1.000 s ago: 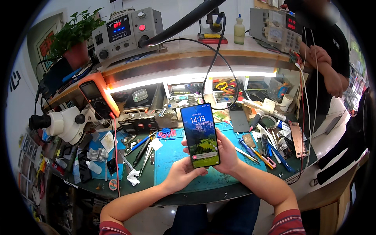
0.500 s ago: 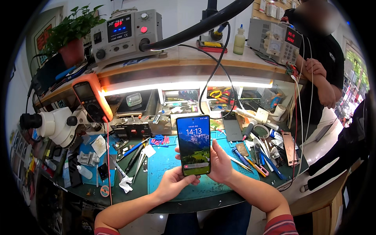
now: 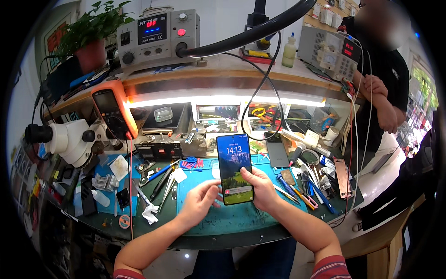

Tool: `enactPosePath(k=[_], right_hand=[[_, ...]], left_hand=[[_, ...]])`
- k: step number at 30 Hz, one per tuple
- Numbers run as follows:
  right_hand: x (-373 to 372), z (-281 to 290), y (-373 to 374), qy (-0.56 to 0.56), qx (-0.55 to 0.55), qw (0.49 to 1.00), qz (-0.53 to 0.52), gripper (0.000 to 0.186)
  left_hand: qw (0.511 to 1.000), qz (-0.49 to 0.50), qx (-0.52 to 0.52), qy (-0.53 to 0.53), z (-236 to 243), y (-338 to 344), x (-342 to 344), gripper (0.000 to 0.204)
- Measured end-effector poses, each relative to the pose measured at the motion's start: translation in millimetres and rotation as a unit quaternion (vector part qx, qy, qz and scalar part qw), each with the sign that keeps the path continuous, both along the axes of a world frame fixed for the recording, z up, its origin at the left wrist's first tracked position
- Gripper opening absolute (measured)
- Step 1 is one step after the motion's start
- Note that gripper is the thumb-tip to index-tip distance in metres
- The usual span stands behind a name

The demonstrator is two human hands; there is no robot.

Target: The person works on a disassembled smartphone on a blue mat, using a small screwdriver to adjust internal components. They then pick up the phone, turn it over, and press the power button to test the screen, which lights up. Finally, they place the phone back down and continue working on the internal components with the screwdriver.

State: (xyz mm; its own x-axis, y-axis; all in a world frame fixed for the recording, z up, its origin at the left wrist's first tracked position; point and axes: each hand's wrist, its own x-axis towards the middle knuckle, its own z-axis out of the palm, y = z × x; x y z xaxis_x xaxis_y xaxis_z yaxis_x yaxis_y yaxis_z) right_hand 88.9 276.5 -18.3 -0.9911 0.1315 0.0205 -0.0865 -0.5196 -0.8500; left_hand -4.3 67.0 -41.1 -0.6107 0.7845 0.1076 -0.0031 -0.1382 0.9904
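A dark-framed smartphone [image 3: 235, 179], its screen lit with a mountain-and-meadow picture, is held upright above the blue work mat [image 3: 223, 225]. My right hand [image 3: 263, 189] grips its right side, the thumb lying over the front near the edge and the fingers behind. Beside the lower left edge is my left hand [image 3: 200, 201], with loosely bent fingers set apart and nothing visible in them. Its fingertips are close to the phone; whether they touch it I cannot tell. A second, dark phone [image 3: 277, 150] lies behind on the bench.
Tweezers, pens and screwdrivers [image 3: 309, 188] crowd the right side. On the left are a white microscope [image 3: 69, 139], an orange multimeter [image 3: 114, 111] and a small bottle [image 3: 101, 198]. A hot-air station [image 3: 160, 37] and power supply [image 3: 330, 53] sit on the shelf. A person [image 3: 381, 93] stands at right.
My left hand has come off the phone's lower edge and moved left. My right thumb has shifted onto the front of the phone, which now tilts slightly.
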Motion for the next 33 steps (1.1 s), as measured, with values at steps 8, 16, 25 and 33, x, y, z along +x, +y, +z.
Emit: enactPosePath(k=[8, 16, 25, 33], right_hand=[[3.5, 11.2, -6.0, 0.029, 0.137, 0.99, 0.032, 0.034], [34.2, 6.7, -56.2, 0.288, 0.867, 0.386, -0.132, 0.042], [58.1, 13.4, -59.1, 0.217, 0.821, 0.524, -0.067, 0.036], [39.8, -9.7, 20.5, -0.009, 0.796, 0.585, -0.157, 0.03]], left_hand=[[0.978, 0.163, 0.098, 0.079, 3.0, 6.3, -18.0, 0.024], [0.919, 0.343, 0.087, 0.174, 35.6, -53.8, -34.3, 0.051], [0.819, 0.105, -0.108, 0.554, 4.7, -52.2, 55.3, 0.056], [0.738, 0.115, -0.151, 0.648, -6.7, -26.1, 80.0, 0.065]])
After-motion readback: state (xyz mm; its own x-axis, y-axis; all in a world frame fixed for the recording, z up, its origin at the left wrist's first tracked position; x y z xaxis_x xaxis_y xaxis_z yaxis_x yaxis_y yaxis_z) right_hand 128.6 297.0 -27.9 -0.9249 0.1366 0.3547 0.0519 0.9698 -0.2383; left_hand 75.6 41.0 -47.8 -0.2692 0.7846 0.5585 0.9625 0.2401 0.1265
